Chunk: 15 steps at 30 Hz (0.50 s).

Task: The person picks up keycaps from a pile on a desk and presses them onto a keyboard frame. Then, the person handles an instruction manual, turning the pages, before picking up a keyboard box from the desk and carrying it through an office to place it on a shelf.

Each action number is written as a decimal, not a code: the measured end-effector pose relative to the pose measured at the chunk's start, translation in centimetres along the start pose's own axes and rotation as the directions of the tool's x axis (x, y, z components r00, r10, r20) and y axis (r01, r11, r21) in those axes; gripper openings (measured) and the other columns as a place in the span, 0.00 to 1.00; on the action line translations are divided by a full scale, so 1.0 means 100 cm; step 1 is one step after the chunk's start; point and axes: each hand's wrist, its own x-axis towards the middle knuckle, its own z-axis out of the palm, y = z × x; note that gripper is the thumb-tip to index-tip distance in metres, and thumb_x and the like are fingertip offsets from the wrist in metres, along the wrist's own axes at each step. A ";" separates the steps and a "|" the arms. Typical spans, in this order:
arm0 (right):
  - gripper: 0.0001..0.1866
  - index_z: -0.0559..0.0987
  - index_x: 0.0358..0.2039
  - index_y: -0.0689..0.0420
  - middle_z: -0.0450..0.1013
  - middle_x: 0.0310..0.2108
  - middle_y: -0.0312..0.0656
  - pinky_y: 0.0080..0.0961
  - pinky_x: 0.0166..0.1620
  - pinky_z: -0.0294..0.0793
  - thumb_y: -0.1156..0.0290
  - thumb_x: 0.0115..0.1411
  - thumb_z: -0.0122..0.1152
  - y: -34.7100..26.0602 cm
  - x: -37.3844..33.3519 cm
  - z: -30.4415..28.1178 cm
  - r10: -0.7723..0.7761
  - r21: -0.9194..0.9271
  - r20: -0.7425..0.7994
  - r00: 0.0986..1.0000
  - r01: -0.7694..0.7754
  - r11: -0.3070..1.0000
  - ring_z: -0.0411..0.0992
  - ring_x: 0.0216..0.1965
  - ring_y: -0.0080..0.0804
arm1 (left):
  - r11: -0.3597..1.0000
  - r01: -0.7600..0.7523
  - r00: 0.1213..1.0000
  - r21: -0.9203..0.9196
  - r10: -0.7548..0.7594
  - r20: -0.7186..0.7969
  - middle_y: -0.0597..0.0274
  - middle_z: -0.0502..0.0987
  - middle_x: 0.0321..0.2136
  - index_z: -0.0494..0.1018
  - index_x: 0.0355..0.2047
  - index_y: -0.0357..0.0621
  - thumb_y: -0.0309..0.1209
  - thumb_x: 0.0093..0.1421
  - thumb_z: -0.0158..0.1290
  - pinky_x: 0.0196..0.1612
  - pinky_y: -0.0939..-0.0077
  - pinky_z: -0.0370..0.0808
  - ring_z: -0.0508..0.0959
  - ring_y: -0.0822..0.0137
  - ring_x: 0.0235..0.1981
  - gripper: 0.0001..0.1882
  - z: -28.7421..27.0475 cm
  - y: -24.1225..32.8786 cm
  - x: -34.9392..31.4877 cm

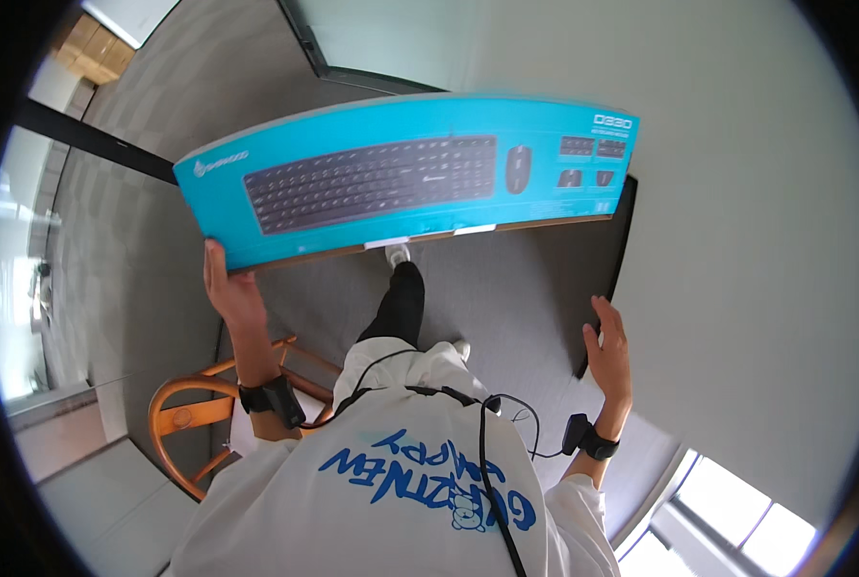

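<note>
A long turquoise keyboard box (372, 245) stretches across the upper middle, printed with a black keyboard and mouse. My left hand (234, 293) grips its near left corner, thumb on the front face and the other fingers partly hidden beneath. Along the box's lower edge run a brown cardboard strip and two small white tabs. Away from the box, on the right, my right hand (609, 351) is raised with its fingers extended and holds nothing. It appears beside the dark edge of a pale panel; whether it touches that edge I cannot tell.
A wooden chair (184, 418) with a curved back stands at my lower left. The large pale panel (728, 240) fills the right side. Glass partitions with dark frames (112, 144) rise at the left. Grey carpet (506, 288) lies under my feet, and a window (728, 500) shows lower right.
</note>
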 end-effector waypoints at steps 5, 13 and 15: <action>0.28 0.61 0.67 0.52 0.56 0.68 0.50 0.42 0.63 0.65 0.71 0.67 0.53 0.043 0.063 -0.023 -0.142 0.005 -0.080 0.987 0.143 0.990 0.59 0.66 0.51 | 0.988 -0.086 0.992 -0.126 0.073 -0.102 0.63 0.73 0.47 0.66 0.58 0.37 0.46 0.70 0.48 0.47 0.70 0.69 0.73 0.68 0.45 0.26 0.006 -0.065 -0.045; 0.29 0.61 0.68 0.53 0.56 0.68 0.49 0.42 0.61 0.67 0.71 0.67 0.53 0.065 0.137 -0.057 -0.295 0.167 0.070 0.953 0.280 0.945 0.59 0.67 0.46 | 0.864 -0.411 0.896 0.290 0.441 -0.045 0.65 0.69 0.42 0.66 0.54 0.37 0.50 0.68 0.50 0.49 0.71 0.66 0.69 0.67 0.43 0.28 0.065 -0.050 -0.099; 0.28 0.64 0.66 0.55 0.57 0.68 0.50 0.41 0.60 0.67 0.72 0.65 0.54 0.081 0.154 -0.053 -0.357 0.229 0.232 0.905 0.305 0.924 0.61 0.66 0.46 | 0.772 -0.458 0.862 0.440 0.508 0.006 0.63 0.69 0.41 0.67 0.54 0.38 0.49 0.67 0.51 0.48 0.71 0.67 0.69 0.67 0.42 0.27 0.089 -0.051 -0.115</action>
